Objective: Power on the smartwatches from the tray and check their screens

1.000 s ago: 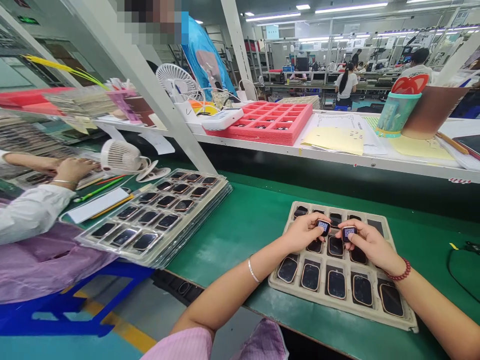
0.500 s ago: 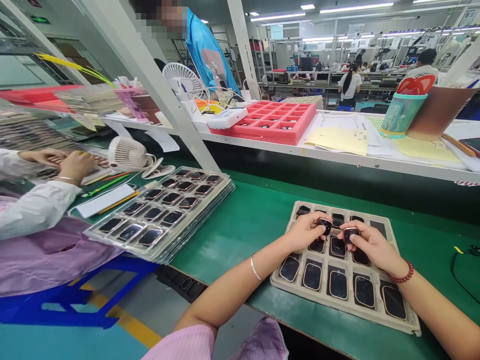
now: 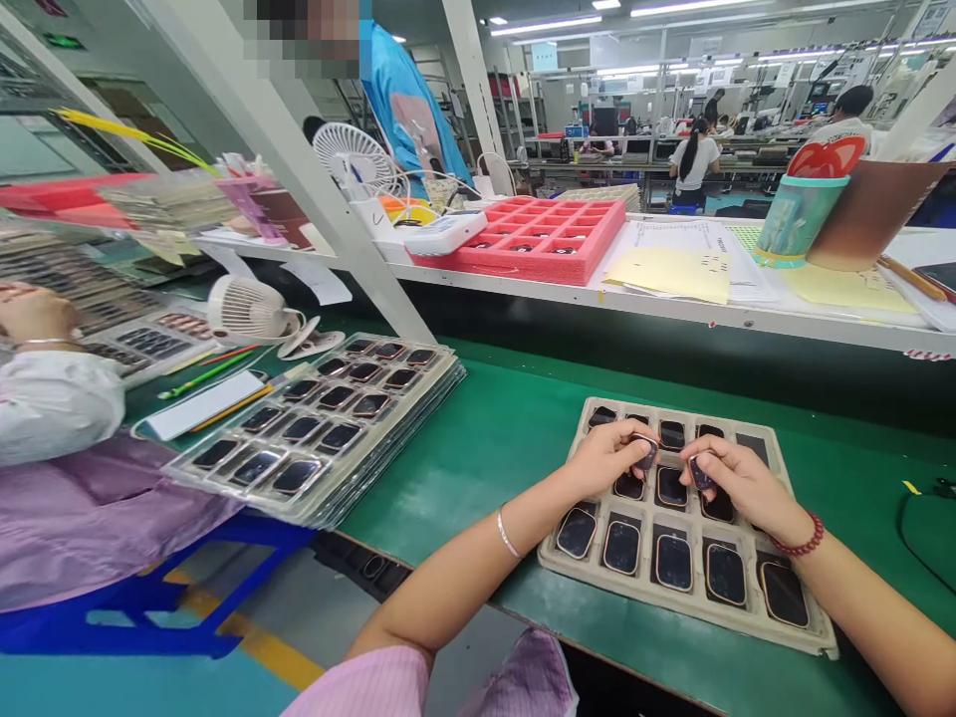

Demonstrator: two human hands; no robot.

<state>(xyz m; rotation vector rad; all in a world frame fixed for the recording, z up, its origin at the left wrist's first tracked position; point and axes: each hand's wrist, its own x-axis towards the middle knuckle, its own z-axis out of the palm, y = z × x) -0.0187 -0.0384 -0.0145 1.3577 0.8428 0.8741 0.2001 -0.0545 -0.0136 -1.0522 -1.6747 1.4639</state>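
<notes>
Watch (image 3: 647,459) in left grip (image 3: 608,458); second watch (image 3: 699,476) in right grip (image 3: 745,484); both now without earlier QR codes.

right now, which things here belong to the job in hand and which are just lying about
Likely the job: watch in left hand, watch in right hand, beige tray beneath, its watches

Seemingly just lying about: lower white fan, green cup, brown cup, yellow paper
</notes>
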